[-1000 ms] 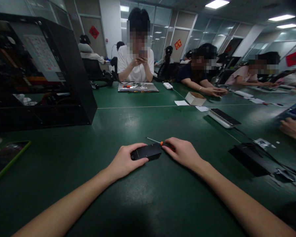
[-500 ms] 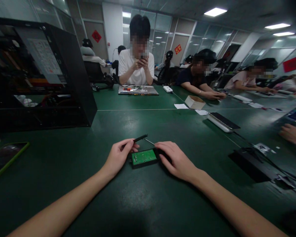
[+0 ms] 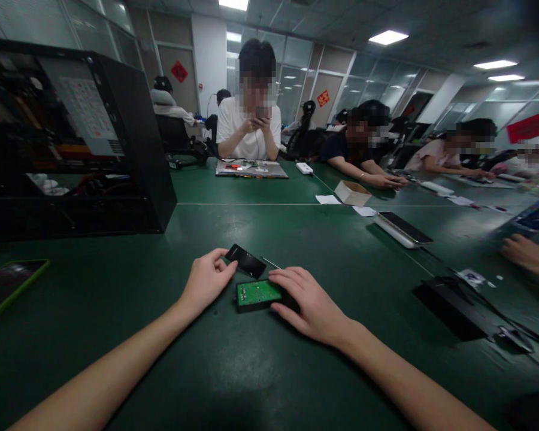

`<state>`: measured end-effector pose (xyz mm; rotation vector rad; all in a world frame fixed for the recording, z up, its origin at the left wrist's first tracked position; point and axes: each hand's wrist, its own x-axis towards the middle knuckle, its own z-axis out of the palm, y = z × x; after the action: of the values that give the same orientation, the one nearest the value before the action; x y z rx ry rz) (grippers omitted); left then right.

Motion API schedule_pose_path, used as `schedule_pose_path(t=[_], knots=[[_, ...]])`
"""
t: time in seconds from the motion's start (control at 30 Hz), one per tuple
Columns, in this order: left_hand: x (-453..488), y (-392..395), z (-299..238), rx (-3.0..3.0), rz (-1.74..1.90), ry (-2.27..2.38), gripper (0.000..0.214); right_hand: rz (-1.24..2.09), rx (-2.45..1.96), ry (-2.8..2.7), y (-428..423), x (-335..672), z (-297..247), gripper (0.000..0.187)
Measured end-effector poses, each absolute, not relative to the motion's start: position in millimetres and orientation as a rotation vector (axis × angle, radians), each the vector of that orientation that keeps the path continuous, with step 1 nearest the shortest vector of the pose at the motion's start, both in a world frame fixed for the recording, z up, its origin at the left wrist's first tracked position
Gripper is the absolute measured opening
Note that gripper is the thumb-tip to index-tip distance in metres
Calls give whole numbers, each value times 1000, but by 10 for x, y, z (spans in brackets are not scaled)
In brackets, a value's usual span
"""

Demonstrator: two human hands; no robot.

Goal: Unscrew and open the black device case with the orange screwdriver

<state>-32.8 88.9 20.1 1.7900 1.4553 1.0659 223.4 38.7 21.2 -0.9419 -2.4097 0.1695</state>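
Note:
Between finger and thumb, my left hand point(image 3: 209, 276) pinches one end of a glossy black cover plate point(image 3: 248, 262), whose broad face now shows, tilted, above the table. My right hand point(image 3: 309, 302) is closed over the right end of a shallow black case point(image 3: 253, 309). Inside that case lies a green circuit board point(image 3: 257, 291), its right end hidden by my fingers. A thin metal rod point(image 3: 272, 263), perhaps a screwdriver shaft, sticks out beyond my right fingertips. Its other end is out of sight.
On the left stands an open computer tower point(image 3: 148, 143), with a green-edged phone point(image 3: 9, 290) in front. To the right are a phone on a white block point(image 3: 397, 229), a black box point(image 3: 449, 308) with cables, and a co-worker's hand point(image 3: 527, 254). A small carton point(image 3: 353, 194) sits farther back.
My left hand has turned the cover plate from edge-on to face-up and lowered it behind the case. My right hand has shifted slightly left and nearer, reaching farther over the case.

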Motion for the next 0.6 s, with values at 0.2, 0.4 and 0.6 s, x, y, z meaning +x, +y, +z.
schedule_pose_path(t=[0.2,0.4,0.6], knots=[[-299,849,233,1899,1006,1540,31,225,-1090,-2404,322,2084,228,54],[-314,855,226,1959,964,1533,32,356,-1078,-2406,223,1950,260,46],[-359,889,239,1932,958,1486,39,286,-1053,-2199,337,2277,408,36]])
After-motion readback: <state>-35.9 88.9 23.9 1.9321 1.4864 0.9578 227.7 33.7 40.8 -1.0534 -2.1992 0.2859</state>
